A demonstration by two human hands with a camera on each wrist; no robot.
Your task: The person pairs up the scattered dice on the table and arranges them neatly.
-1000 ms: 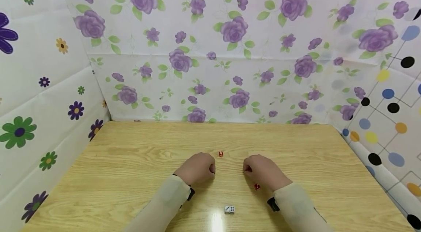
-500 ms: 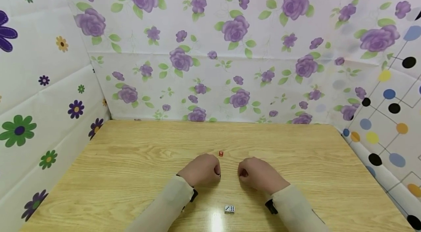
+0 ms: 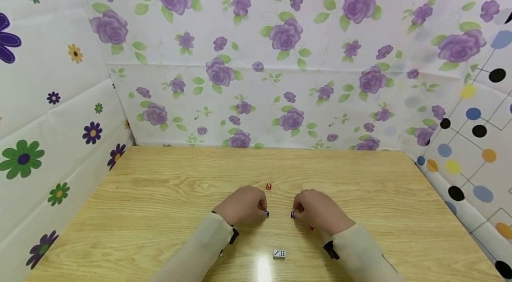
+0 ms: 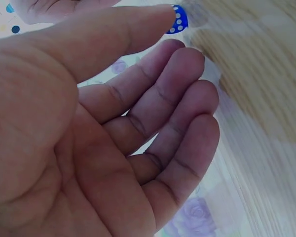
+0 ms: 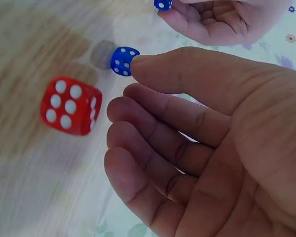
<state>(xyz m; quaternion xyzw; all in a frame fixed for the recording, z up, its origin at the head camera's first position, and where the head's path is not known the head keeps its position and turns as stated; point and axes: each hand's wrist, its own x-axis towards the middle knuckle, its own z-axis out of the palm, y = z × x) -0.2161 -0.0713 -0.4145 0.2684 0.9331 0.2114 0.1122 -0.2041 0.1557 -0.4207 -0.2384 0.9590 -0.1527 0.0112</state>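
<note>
At the tip of my left hand (image 3: 242, 204) is a small blue die (image 3: 266, 214) with white dots. In the left wrist view the thumb tip covers part of that blue die (image 4: 179, 20), and the other fingers are curled. My right hand (image 3: 320, 211) holds a second blue die (image 3: 293, 214) at its thumb tip, facing the first across a short gap. The right wrist view shows this blue die (image 5: 121, 61) against the thumb, close to the index fingertip. Whether the dice touch the table is hard to tell. A red die (image 3: 311, 228) lies partly hidden beside the right hand.
Another red die (image 3: 269, 187) lies beyond the hands, between them. Two white dice (image 3: 279, 254) sit side by side nearer the front of the wooden table (image 3: 160, 193). Flower-patterned cloth (image 3: 256, 95) hangs behind the table, with more cloth on both sides.
The hands came closer together, then drew slightly apart. The blue dice, hidden in the hands earlier, now show at the fingertips. The red die by the right hand, briefly covered, shows again.
</note>
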